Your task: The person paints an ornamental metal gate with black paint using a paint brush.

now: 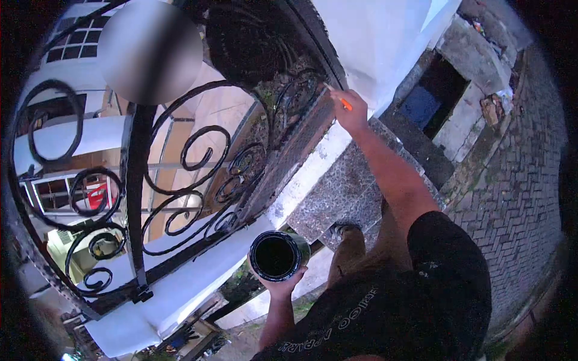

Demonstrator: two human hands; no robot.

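Hands grip brush (341, 100), slanting up-left toward railing (180, 156), and upright paint can (278, 255)

1. Paint can (277, 256) held from below in left hand (282, 287), low and left of the other grip.
2. Brush (339, 97) pinched in right hand (351, 111), up and right of the can, tip against the gate frame (301, 144).
3. Scrollwork gate (180, 174) left of both grips.
4. Stone ledge (343, 192) between the two hands.
5. Brick paving (518, 198) far right of the brush hand.
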